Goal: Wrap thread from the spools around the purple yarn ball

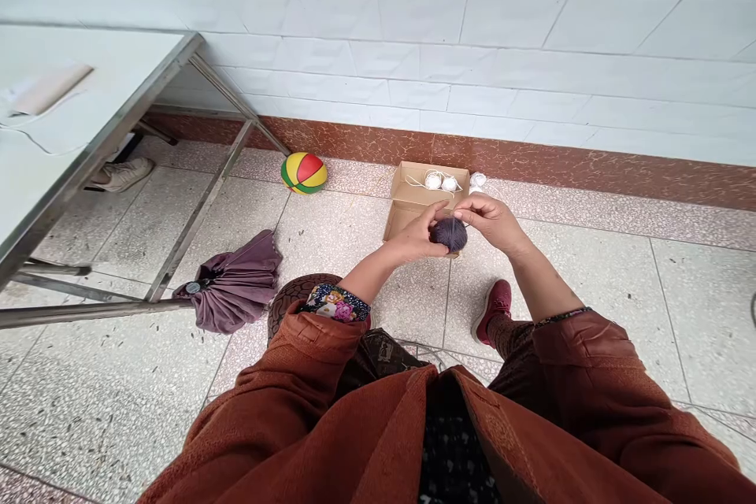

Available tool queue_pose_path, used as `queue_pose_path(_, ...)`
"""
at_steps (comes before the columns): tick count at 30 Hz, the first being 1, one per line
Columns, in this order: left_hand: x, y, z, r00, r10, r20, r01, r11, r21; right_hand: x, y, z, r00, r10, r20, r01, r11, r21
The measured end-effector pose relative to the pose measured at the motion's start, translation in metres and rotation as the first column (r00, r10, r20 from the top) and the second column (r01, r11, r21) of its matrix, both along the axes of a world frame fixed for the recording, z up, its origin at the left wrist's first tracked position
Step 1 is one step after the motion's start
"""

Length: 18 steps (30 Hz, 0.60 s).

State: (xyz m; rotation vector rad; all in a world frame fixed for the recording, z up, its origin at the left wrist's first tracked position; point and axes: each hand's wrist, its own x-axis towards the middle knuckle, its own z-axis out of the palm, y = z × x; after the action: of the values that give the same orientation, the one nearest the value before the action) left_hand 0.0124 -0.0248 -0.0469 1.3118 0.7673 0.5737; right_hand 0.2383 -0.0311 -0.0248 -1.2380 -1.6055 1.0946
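A dark purple ball of yarn is held in my left hand, thumb and fingers around its left side. My right hand is closed in a pinch at the top right of the ball, where a strand of its yarn seems to run between the fingertips. Beneath and behind both hands an open cardboard box lies on the floor. White balls of yarn with loose strands rest in its far part. Another white ball sits just outside the box's right edge.
A red, yellow and green ball lies by the wall. Left of me a folded purple umbrella leans by a metal-framed table. Under the table another person's shoe shows. My red shoe stands right of centre.
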Motion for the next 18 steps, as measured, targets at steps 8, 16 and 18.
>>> queue_pose_path(8, -0.007, -0.005, 0.022, 0.941, 0.024, 0.339, 0.03, 0.988, -0.154, -0.002, 0.008, -0.017, 0.996, -0.09, -0.005, 0.09, 0.995, -0.044)
queue_pose_path(16, -0.011, 0.034, 0.022, 0.923, 0.329, 0.201, -0.301, 0.941, -0.156, -0.014, -0.006, -0.009, 0.979, 0.114, 0.171, -0.117, 0.993, 0.008)
queue_pose_path(18, -0.01, 0.046, 0.02, 0.919, 0.383, 0.095, -0.377, 0.924, -0.068, -0.018, -0.01, 0.001, 0.967, 0.192, 0.166, -0.201, 0.979, 0.036)
